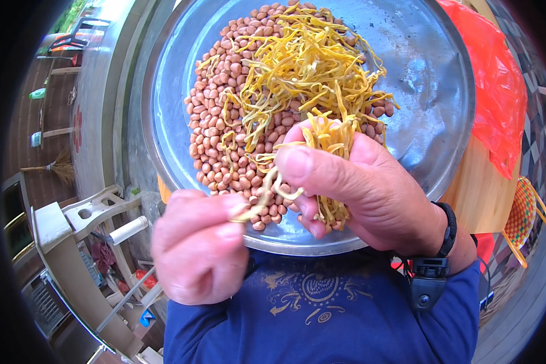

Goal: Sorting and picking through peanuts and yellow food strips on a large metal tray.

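Observation:
A large round metal tray [430,132] lies before me. Shelled peanuts [214,132] in their pinkish skins spread over its left and middle. On top of them rests a loose heap of dried yellow daylily buds [309,59]. My right hand [368,186], above the near part of the tray, is closed around a bunch of daylily buds [330,136]. In its thumb and fingers, my left hand [204,248] pinches one pale daylily strand [266,191] at the tray's near left edge. That strand stretches toward my right thumb; whether the thumb grips it, I cannot tell.
The tray sits on a wooden table [475,186]. A red plastic bag [491,86] lies at its right. Farther right is a woven checkered basket [521,214] with orange handles. A pale plastic chair [91,211] stands at left, and a straw broom [61,166] is beyond it.

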`<action>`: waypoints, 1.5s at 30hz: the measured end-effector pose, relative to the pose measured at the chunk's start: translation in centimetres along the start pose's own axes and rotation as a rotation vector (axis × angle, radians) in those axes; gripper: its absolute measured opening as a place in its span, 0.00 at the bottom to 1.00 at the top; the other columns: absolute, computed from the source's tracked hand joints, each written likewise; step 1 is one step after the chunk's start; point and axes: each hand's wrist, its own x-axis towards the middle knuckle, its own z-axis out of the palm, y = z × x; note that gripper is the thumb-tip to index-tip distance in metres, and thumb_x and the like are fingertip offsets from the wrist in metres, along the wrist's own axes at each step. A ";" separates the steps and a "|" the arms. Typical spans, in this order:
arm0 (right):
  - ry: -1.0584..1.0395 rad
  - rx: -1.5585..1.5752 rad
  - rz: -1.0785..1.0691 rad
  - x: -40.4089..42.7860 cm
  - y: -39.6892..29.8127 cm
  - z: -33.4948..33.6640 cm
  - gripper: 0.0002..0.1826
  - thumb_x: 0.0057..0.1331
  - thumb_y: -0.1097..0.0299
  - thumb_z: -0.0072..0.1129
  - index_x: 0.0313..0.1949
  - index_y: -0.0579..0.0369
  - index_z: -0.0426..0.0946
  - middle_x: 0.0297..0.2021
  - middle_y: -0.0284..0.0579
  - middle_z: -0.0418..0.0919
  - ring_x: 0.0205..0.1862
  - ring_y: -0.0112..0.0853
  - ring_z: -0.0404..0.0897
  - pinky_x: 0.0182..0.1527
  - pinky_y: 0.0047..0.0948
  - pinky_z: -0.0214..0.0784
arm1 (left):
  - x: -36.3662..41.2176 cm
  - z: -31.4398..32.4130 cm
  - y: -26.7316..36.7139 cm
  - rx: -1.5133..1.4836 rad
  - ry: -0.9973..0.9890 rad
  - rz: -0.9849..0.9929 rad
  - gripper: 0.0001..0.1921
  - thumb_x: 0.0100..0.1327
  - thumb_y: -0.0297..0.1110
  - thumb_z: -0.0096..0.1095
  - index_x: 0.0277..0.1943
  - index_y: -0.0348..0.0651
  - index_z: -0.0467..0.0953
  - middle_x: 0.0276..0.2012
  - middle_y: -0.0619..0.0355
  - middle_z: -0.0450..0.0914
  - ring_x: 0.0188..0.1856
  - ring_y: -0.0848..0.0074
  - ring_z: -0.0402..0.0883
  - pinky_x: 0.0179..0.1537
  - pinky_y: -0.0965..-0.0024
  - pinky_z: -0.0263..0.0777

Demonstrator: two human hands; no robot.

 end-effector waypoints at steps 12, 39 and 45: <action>0.045 0.067 -0.026 -0.1 0.1 0.3 0.10 0.62 0.67 0.54 0.41 0.55 0.66 0.25 0.37 0.71 0.23 0.24 0.72 0.23 0.21 0.64 | -0.1 1.2 -0.9 0.024 -0.185 0.139 0.15 0.42 0.23 0.65 0.37 0.35 0.76 0.32 0.51 0.77 0.26 0.71 0.76 0.24 0.74 0.65; 0.164 0.154 -0.095 0.1 0.1 0.3 0.11 0.61 0.74 0.48 0.44 0.60 0.65 0.40 0.56 0.75 0.40 0.40 0.79 0.39 0.37 0.76 | -0.2 0.5 -3.0 0.463 -0.287 -0.286 0.06 0.48 0.20 0.61 0.30 0.36 0.73 0.28 0.52 0.70 0.31 0.62 0.72 0.32 0.65 0.66; 0.159 0.152 -0.047 0.1 -0.1 0.2 0.14 0.58 0.73 0.50 0.45 0.61 0.67 0.34 0.49 0.76 0.29 0.30 0.77 0.27 0.29 0.72 | -0.3 0.2 -2.0 0.391 -0.237 -0.392 0.05 0.51 0.20 0.59 0.32 0.36 0.72 0.29 0.53 0.72 0.30 0.69 0.73 0.31 0.70 0.66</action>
